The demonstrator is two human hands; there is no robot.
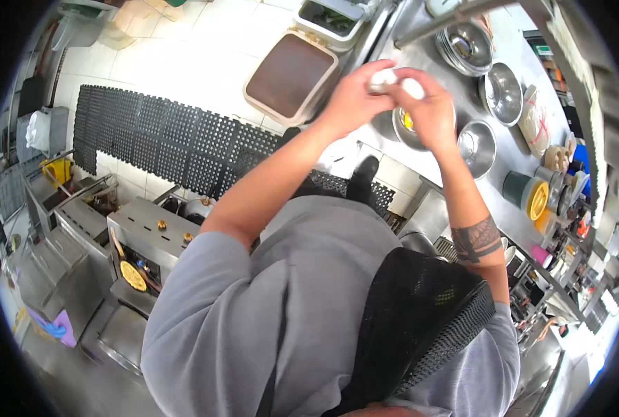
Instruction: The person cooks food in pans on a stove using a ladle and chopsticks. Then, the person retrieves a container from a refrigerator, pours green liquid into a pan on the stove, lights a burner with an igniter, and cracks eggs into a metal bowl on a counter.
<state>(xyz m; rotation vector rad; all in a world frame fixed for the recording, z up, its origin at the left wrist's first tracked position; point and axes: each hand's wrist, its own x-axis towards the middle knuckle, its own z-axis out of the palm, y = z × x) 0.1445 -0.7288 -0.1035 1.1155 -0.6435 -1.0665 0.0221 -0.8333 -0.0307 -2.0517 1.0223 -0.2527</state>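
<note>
My left hand (355, 101) has its fingers closed round a piece of white eggshell (382, 80). Close beside it, my right hand (429, 111) grips another white eggshell piece (412, 88). Both hands are raised over the steel counter, almost touching. Below them, partly hidden by my right hand, is a metal bowl (411, 140) with yellow egg yolk (407, 121) showing in it.
On the counter (471, 104) stand a stack of metal bowls (466, 47), single bowls (502, 94) (477, 149), a wrapped bag (534, 124) and a yellow-lidded tub (537, 200). A brown-topped bin (292, 75) stands beside the counter. Black rubber matting (163, 135) covers the floor.
</note>
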